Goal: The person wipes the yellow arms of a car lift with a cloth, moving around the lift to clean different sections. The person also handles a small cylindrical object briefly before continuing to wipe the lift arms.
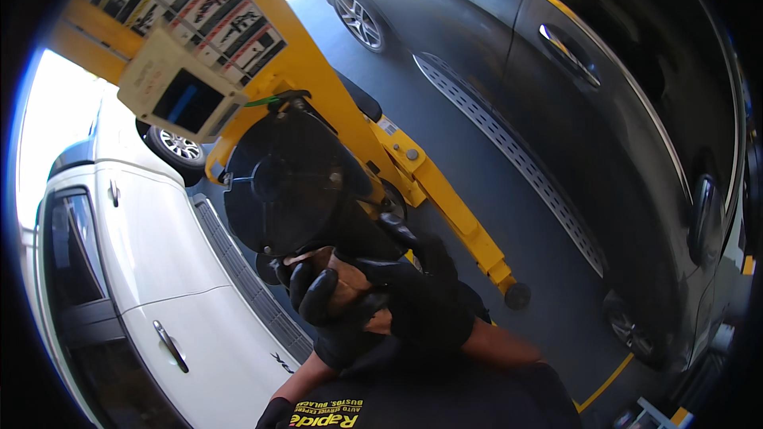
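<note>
I have both hands close together in front of the dark shirt [429,393], each in a black glove. The left hand [321,295] has its fingers curled against a small brown, crumpled-looking patch [345,280]; I can't tell whether that is a held piece or bare skin, so its grip stays uncertain to me. The right hand [425,298] crosses in beside the left, and its fingers are too dark against the black parts to tell whether they clasp anything. The brown patch sits between the hands, just below the large black drum-shaped housing [278,163] by the yellow metal lift post [306,56]. A pale box with a dark screen [181,91] is near the housing. A white car [159,254] stands to my left, a dark grey car [556,119] to my right, with a yellow lift arm [457,218] reaching over the grey floor [509,230].
</note>
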